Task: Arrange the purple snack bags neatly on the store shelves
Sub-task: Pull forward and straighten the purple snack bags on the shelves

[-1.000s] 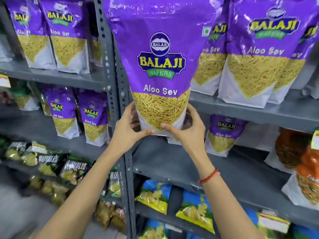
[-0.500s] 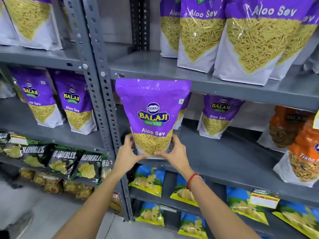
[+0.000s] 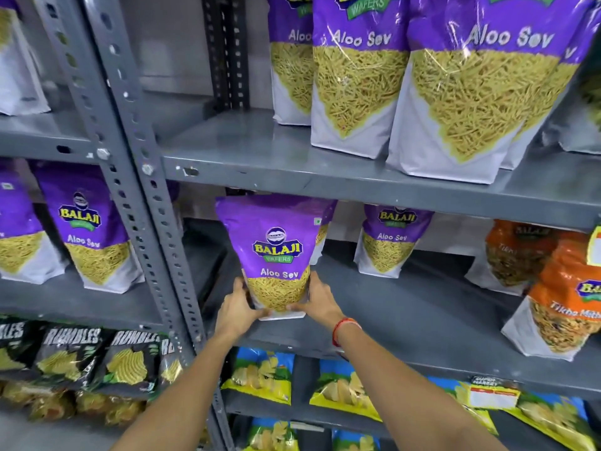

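Note:
I hold a purple Balaji Aloo Sev bag (image 3: 276,249) upright at the left end of the grey middle shelf (image 3: 406,317). My left hand (image 3: 239,309) grips its lower left corner and my right hand (image 3: 317,299) its lower right corner. The bag's base sits at or just above the shelf surface. Behind it a second purple bag (image 3: 323,229) is mostly hidden. Another small purple bag (image 3: 392,239) stands farther right on the same shelf. Large purple bags (image 3: 468,92) line the shelf above.
A perforated grey upright (image 3: 143,190) runs just left of the held bag. Two purple bags (image 3: 87,232) stand in the left bay. Orange snack bags (image 3: 562,301) fill the middle shelf's right end. Black Rumbles bags (image 3: 97,356) and blue-yellow chip bags (image 3: 263,372) sit below.
The purple bag has come down from in front of the upper shelf and moved in under it, onto the middle shelf's left end. Both hands kept their grip on its bottom corners.

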Demonstrator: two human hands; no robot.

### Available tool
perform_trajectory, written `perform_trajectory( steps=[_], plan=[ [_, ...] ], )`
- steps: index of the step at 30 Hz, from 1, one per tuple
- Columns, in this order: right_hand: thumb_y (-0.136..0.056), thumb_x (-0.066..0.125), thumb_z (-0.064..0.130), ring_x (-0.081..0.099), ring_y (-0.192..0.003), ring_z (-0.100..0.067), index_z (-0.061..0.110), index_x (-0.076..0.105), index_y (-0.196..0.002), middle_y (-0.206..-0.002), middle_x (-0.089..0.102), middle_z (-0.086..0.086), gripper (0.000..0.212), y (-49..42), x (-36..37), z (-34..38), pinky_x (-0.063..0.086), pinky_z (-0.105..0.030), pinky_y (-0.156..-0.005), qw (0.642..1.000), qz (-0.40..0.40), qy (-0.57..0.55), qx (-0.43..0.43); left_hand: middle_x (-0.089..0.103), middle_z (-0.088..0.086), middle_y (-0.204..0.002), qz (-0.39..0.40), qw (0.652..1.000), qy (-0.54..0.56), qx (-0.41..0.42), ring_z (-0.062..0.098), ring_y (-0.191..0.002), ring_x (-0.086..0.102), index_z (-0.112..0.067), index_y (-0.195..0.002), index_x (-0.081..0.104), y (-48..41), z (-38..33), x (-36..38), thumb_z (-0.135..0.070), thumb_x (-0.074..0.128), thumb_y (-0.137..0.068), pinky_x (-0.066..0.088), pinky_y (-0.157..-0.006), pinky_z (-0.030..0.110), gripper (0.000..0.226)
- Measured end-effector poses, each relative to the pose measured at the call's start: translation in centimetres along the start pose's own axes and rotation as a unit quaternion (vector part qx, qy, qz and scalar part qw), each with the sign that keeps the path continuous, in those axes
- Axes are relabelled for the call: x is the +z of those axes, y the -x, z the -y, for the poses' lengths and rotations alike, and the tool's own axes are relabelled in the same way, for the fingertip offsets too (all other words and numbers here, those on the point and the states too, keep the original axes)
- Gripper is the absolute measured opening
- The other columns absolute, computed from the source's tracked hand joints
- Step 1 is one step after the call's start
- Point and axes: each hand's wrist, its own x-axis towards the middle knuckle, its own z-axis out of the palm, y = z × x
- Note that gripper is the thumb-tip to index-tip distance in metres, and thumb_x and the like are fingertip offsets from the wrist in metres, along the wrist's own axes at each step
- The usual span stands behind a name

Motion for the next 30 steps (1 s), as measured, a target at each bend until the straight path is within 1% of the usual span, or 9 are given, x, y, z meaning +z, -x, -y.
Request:
perform_trajectory(
  steps=[7, 10, 12, 14, 17, 19, 23, 27, 30],
  plan=[
    [-0.069, 0.084, 0.022, 0.055, -0.121, -0.036, 0.009, 0.038, -0.127, -0.128, 0.059, -0.017, 0.076, -1.0, -0.2, -0.3, 0.047, -0.047, -0.1, 0.999, 0.02, 0.004, 0.034, 0.068, 0.014, -0.114, 0.068, 0.997, -0.036, -0.025, 0.032, -0.106, 0.063, -0.016, -0.103, 0.043, -2.5, 1.3, 0.0, -0.037, 0.085, -0.054, 0.051, -0.087, 0.048, 0.068],
    [-0.072, 0.082, 0.022, 0.048, -0.128, -0.037, 0.01, 0.034, -0.137, -0.135, 0.053, -0.02, 0.081, 0.1, -0.6, 0.5, 0.044, -0.044, -0.103, 0.999, -0.036, -0.006, 0.028, 0.064, 0.016, -0.119, 0.112, 0.987, -0.096, -0.057, 0.033, -0.11, 0.059, -0.012, -0.108, 0.052, -2.3, 1.1, -0.6, -0.04, 0.079, -0.062, 0.05, -0.089, 0.041, 0.061],
    [-0.079, 0.075, 0.023, 0.045, -0.132, -0.036, 0.004, 0.03, -0.143, -0.141, 0.049, -0.021, 0.08, 1.4, -1.1, 1.3, 0.041, -0.042, -0.103, 0.996, -0.087, 0.007, 0.02, 0.065, 0.016, -0.115, 0.157, 0.975, -0.143, -0.066, 0.032, -0.105, 0.061, -0.014, -0.094, 0.06, -1.7, -0.3, -1.8, -0.048, 0.074, -0.064, 0.049, -0.084, 0.037, 0.048],
    [-0.082, 0.072, 0.025, 0.053, -0.126, -0.035, 0.003, 0.039, -0.14, -0.137, 0.055, -0.02, 0.071, 3.3, -2.1, 2.5, 0.045, -0.041, -0.098, 0.991, -0.135, 0.005, -0.002, 0.069, 0.014, -0.103, 0.16, 0.975, -0.152, -0.037, 0.03, -0.097, 0.064, -0.017, -0.076, 0.065, -0.6, -3.0, -3.5, -0.05, 0.071, -0.065, 0.049, -0.079, 0.036, 0.035],
    [-0.082, 0.072, 0.024, 0.066, -0.103, -0.026, 0.007, 0.062, -0.119, -0.115, 0.068, -0.014, 0.041, 6.5, -4.3, 4.7, 0.054, -0.04, -0.084, 0.978, -0.199, -0.016, -0.065, 0.069, 0.0, -0.094, 0.124, 0.988, -0.068, 0.054, 0.014, -0.089, 0.063, -0.014, -0.095, 0.071, 1.9, -8.2, -6.3, -0.04, 0.074, -0.071, 0.048, -0.076, 0.017, 0.035],
    [-0.082, 0.072, 0.019, 0.066, -0.089, -0.014, 0.014, 0.068, -0.106, -0.1, 0.068, -0.004, 0.025, 8.8, -6.4, 6.7, 0.055, -0.035, -0.075, 0.962, -0.237, -0.063, -0.121, 0.068, -0.004, -0.098, 0.11, 0.987, 0.001, 0.118, 0.003, -0.085, 0.062, -0.015, -0.106, 0.067, 4.2, -12.4, -8.2, -0.033, 0.073, -0.075, 0.043, -0.07, 0.0, 0.036],
    [-0.083, 0.071, 0.01, 0.063, -0.081, -0.006, 0.015, 0.067, -0.098, -0.09, 0.064, 0.0, 0.017, 13.2, -12.4, 10.9, 0.046, -0.007, -0.066, 0.9, -0.343, -0.117, -0.242, 0.073, -0.008, -0.096, 0.035, 0.963, 0.117, 0.238, 0.0, -0.083, 0.067, -0.027, -0.098, 0.067, 7.5, -18.9, -10.7, -0.036, 0.073, -0.072, 0.046, -0.072, 0.005, 0.028],
    [-0.086, 0.068, 0.017, 0.065, -0.087, -0.012, 0.009, 0.065, -0.101, -0.097, 0.067, -0.006, 0.017, 15.5, -18.9, 13.1, 0.048, -0.013, -0.065, 0.832, -0.451, -0.142, -0.291, 0.07, -0.011, -0.095, -0.028, 0.925, 0.219, 0.31, 0.0, -0.081, 0.066, -0.035, -0.091, 0.063, 8.6, -24.8, -11.3, -0.028, 0.07, -0.074, 0.052, -0.075, 0.015, 0.019],
    [-0.086, 0.068, 0.028, 0.061, -0.094, -0.013, 0.005, 0.061, -0.11, -0.107, 0.064, -0.007, 0.033, 14.7, -23.7, 13.0, 0.048, -0.016, -0.068, 0.802, -0.51, -0.137, -0.28, 0.067, -0.007, -0.103, -0.062, 0.913, 0.219, 0.337, 0.007, -0.091, 0.066, -0.032, -0.102, 0.059, 7.2, -28.3, -10.3, -0.029, 0.07, -0.076, 0.053, -0.076, 0.018, 0.028]
  ],
)
